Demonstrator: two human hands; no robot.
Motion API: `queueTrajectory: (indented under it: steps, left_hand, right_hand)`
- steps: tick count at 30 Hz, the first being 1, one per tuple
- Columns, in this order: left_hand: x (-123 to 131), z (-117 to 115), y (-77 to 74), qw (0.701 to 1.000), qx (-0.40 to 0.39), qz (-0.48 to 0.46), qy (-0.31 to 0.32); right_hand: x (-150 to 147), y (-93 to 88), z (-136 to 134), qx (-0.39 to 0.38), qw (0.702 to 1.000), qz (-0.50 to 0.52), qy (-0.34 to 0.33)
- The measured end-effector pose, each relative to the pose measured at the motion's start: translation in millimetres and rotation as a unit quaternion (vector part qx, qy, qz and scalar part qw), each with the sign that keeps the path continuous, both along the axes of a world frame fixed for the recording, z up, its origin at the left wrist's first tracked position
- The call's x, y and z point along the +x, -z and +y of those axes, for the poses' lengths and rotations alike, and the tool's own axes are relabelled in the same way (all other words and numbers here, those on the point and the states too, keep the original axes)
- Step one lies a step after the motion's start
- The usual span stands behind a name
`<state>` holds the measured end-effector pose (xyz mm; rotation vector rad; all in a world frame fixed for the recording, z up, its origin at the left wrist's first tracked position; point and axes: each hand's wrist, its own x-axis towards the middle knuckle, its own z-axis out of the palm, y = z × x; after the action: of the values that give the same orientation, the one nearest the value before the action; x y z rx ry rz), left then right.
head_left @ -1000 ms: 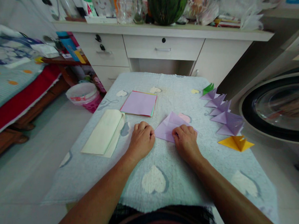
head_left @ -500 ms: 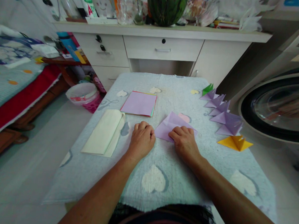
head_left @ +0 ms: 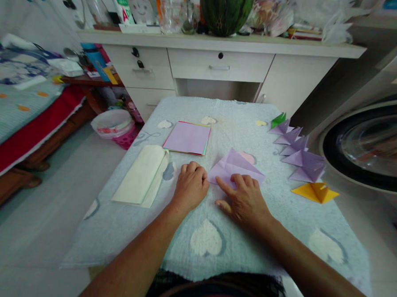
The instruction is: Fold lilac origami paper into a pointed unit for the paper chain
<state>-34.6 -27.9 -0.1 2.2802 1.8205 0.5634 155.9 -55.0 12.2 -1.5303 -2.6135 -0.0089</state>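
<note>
A partly folded sheet of purple origami paper [head_left: 233, 161] lies on the cloth, creased and pointed at its far end. My left hand [head_left: 191, 183] is closed, its thumb and forefinger at the paper's left corner; the corner itself is hidden. On the near edge of the sheet my right hand [head_left: 245, 197] rests open, forefinger stretched out and thumb spread apart. Beyond my left hand is a stack of square coloured paper [head_left: 187, 138] with a purple sheet on top. A folded cream paper [head_left: 140, 175] lies to the left.
Along the table's right side stand several folded purple paper pieces [head_left: 307, 166], a green one [head_left: 278, 120] and an orange one [head_left: 315, 192]. A heart-patterned cloth [head_left: 207, 237] covers the table. Behind it is a white cabinet [head_left: 196, 62]; a washing machine [head_left: 371, 144] stands right.
My right hand has opened from a curled grip, its forefinger and thumb spreading leftward over the paper's near edge. My left hand stays at the corner. The view has shifted slightly.
</note>
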Motion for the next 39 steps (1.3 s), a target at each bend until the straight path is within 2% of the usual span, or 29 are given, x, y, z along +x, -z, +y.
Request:
queueTrajectory:
  steps: [19, 28, 36, 39]
  left_hand:
    - [-13.2, 1.5, 4.0, 0.999, 0.011, -0.017, -0.026]
    - [-19.6, -1.0, 8.0, 0.996, 0.035, -0.079, -0.031]
    - [1.7, -4.3, 4.3, 0.993, 0.027, 0.017, -0.115]
    - [4.9, -5.3, 3.6, 0.991, 0.023, 0.048, -0.122]
  right_hand:
    - [-3.9, -3.8, -4.6, -0.021, 0.999, -0.039, 0.004]
    - [-4.5, -2.1, -4.9, -0.016, 0.999, -0.038, 0.004]
    - [-6.4, -4.1, -5.1, -0.020, 0.999, -0.050, 0.006]
    - [-6.6, -4.2, -5.1, -0.022, 0.999, -0.049, 0.006]
